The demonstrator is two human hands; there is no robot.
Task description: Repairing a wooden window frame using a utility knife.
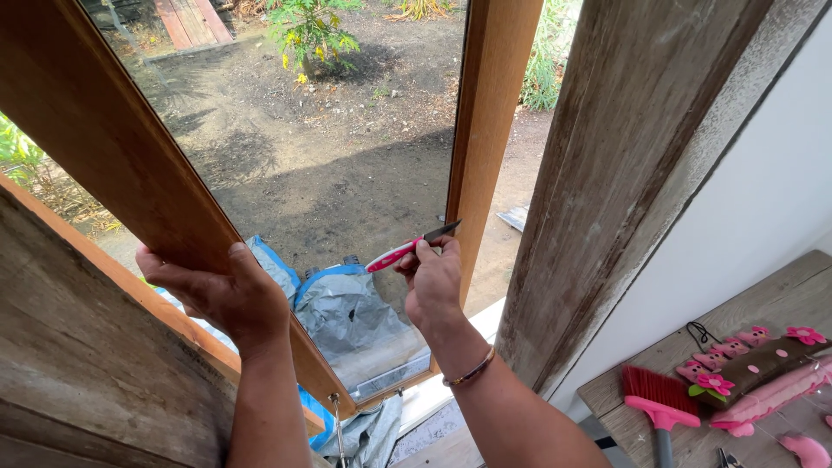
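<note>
Holding the wooden window frame point(130, 165) is the left hand point(221, 295), whose fingers are wrapped over the frame's lower edge and pressed together on the wood, most likely so that the open window is kept steady. One small knife point(407, 249) with a pink and white handle is pinched in the right hand point(433, 282); the fingers are closed around the handle. The dark blade is pointed up and to the right, and its tip is brought close to the upright side bar point(485, 130) of the frame, just beside the glass pane point(329, 156). Whether the blade really touches the wood cannot be told, because the tip is small in the view. One thin bangle point(470, 373) is worn on the right wrist.

Below the glass, on the ground outside, a grey and blue plastic sheet point(351, 321) is seen, crumpled in a heap. One bush with yellow flowers point(312, 35) is seen far out in the dirt yard.

At the lower right, a wooden counter point(780, 295) is set against the white wall. Near its front edge one pink hand brush point(660, 403) is laid with its red bristles toward the wall. Beside it, a brown felt strip with small pink figures and flowers point(754, 360) is laid; about four figures and two flowers can be counted.
</note>
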